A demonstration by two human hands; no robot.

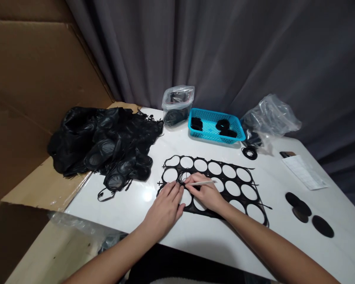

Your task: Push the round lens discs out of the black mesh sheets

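A flat black sheet point(203, 178) with rows of round holes lies on the white table in front of me. My left hand point(168, 200) rests on its left part, fingers stretched out and pressing down near one hole. In my right hand point(206, 193) is a slim pale pen-like tool point(200, 183), pinched between the fingers; its exact kind is unclear. The tool's tip meets thin black rings point(182, 176) that lie at a hole in the middle row, just beyond my left fingertips. Part of the sheet is hidden under both hands.
A heap of black holed sheets point(106, 138) covers the table's left end beside a cardboard box point(41, 86). Behind stand a bagged clear container point(177, 106) and a blue basket point(215, 136) with black rings and discs. At right lie a plastic bag point(272, 114), paper point(303, 171) and black discs point(322, 226).
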